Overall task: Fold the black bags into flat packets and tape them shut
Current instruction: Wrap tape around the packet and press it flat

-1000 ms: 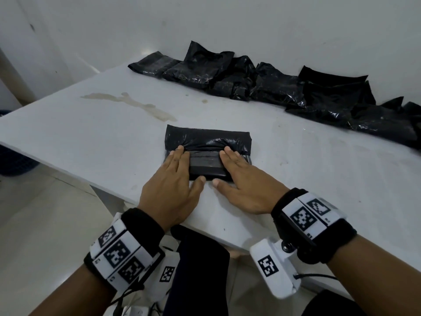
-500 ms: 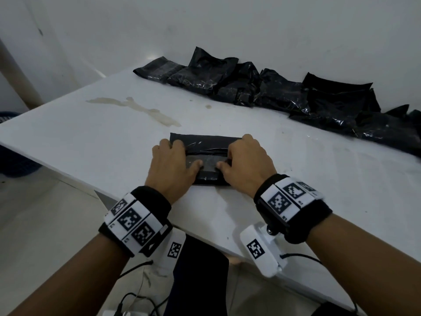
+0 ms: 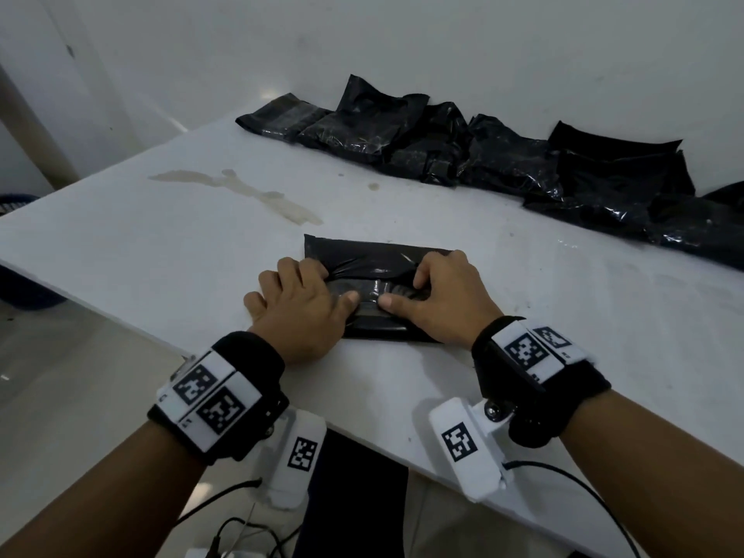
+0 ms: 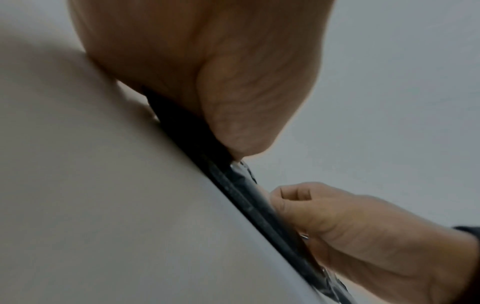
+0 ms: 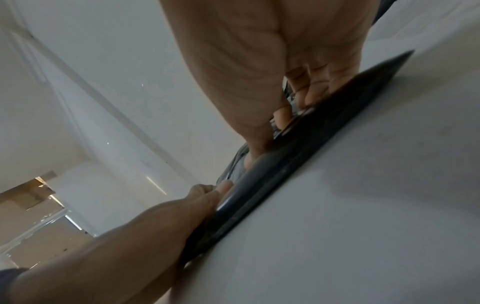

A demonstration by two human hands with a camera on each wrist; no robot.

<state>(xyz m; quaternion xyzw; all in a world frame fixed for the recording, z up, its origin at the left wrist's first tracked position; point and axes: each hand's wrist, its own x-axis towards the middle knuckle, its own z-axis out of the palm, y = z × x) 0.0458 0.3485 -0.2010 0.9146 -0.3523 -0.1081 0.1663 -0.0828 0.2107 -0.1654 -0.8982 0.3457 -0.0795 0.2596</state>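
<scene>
One black bag point(image 3: 374, 257) lies part folded on the white table point(image 3: 523, 316), close to its near edge. My left hand point(image 3: 300, 304) covers the bag's left end, fingers curled on the middle fold and thumb pressed on the near flap. My right hand point(image 3: 439, 294) grips the right end the same way, and the two thumb tips nearly meet. The left wrist view shows the bag point(image 4: 239, 185) as a thin dark strip under my left hand point(image 4: 221, 82), with my right hand point(image 4: 337, 226) beyond. In the right wrist view my right hand point(image 5: 272, 61) curls onto the bag point(image 5: 311, 133).
Several more black bags point(image 3: 483, 155) lie in a row along the wall at the back of the table. A pale dried stain point(image 3: 249, 191) marks the table's left part. A blue basket point(image 3: 16, 199) stands on the floor at the left.
Both hands lay flat with straight fingers on the bag's near part. They have slid forward onto its middle, and the fingers now curl on the fold.
</scene>
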